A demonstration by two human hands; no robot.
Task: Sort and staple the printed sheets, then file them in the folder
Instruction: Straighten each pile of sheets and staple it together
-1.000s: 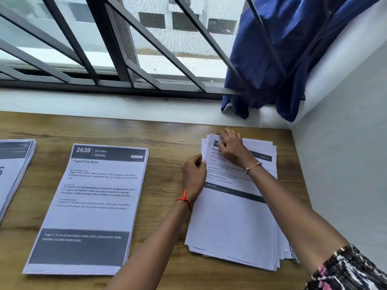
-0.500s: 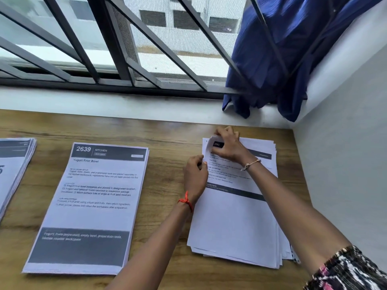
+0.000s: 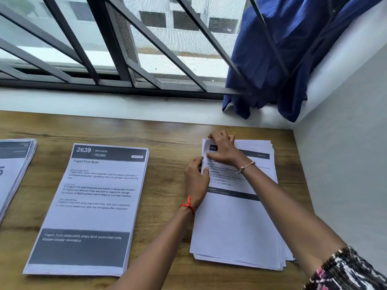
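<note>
On desk [image 3: 167,130], far right: pinching top sheet [image 3: 234,222] corner off stack [image 3: 279,259] with right hand [image 3: 223,150], gripping its left edge with left hand [image 3: 195,176]. Middle pile [image 3: 90,206], left pile [image 3: 12,164] laid out; probably mid-sort, stapling and filing still ahead, no stapler or folder visible.

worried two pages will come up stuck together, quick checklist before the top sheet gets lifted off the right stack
1. Right hand pinches the top sheet at its far left corner, corner curled up: ok.
2. Only one sheet in the pinch: cannot tell, fingers hide the edge.
3. Left hand holds the right stack at its left edge: ok.
4. Header number visible for sorting: ok, it shows by the thumb.
5. 2639 Yogurt Fruit Bowl stack lies flat, uncovered: ok.
6. Stapler and folder within reach: cannot tell, neither in view.
</note>
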